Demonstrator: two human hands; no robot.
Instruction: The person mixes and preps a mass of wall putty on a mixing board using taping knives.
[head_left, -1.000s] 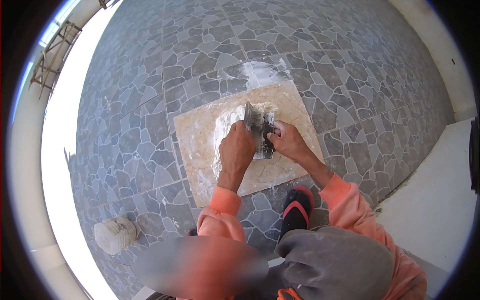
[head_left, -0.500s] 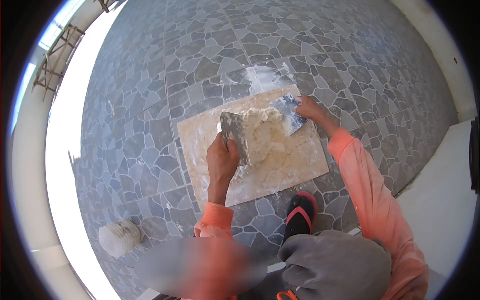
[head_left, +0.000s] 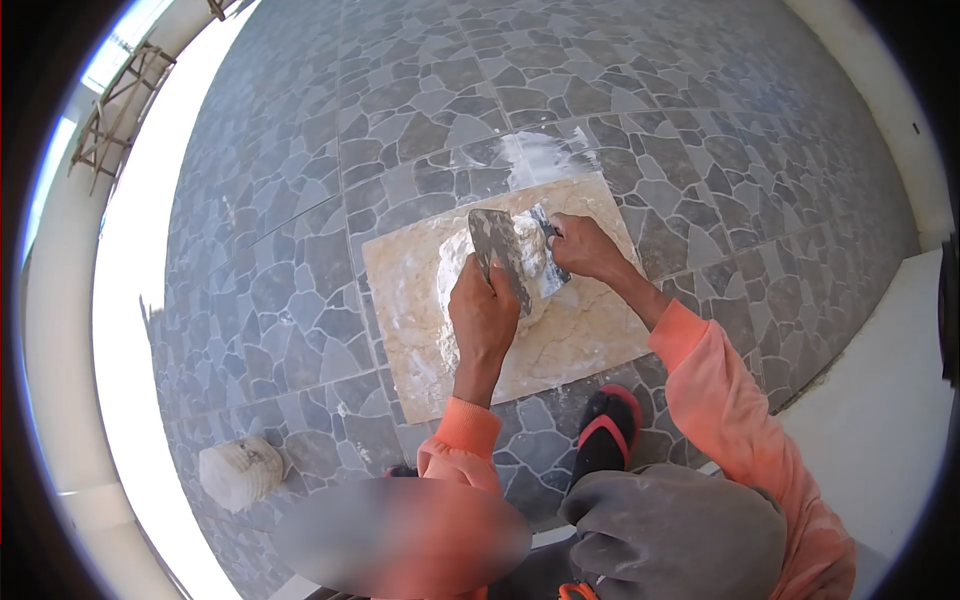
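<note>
My left hand [head_left: 484, 305] is closed around a wide, grey-stained putty knife [head_left: 497, 243], its blade standing in the wet mix. My right hand [head_left: 588, 248] grips a second putty knife [head_left: 547, 268], bluish and smeared with white, tilted close to the first blade. Between and around the two blades lies a heap of creamy white plaster [head_left: 457, 272], partly hidden by my left hand and its blade. The heap rests on a beige marble-patterned tile board [head_left: 590, 335] set on the floor.
White smears [head_left: 548, 157] mark the stone-patterned floor [head_left: 420, 130] beyond the board. A whitish plastic container [head_left: 241, 473] is at the lower left. My sandalled foot [head_left: 609, 425] is near the board's front edge. A pale wall [head_left: 880, 345] stands at right.
My left hand has moved right and my right hand left, bringing the blades close together. The plaster has been gathered inward, baring board on the right and showing more white on the left.
</note>
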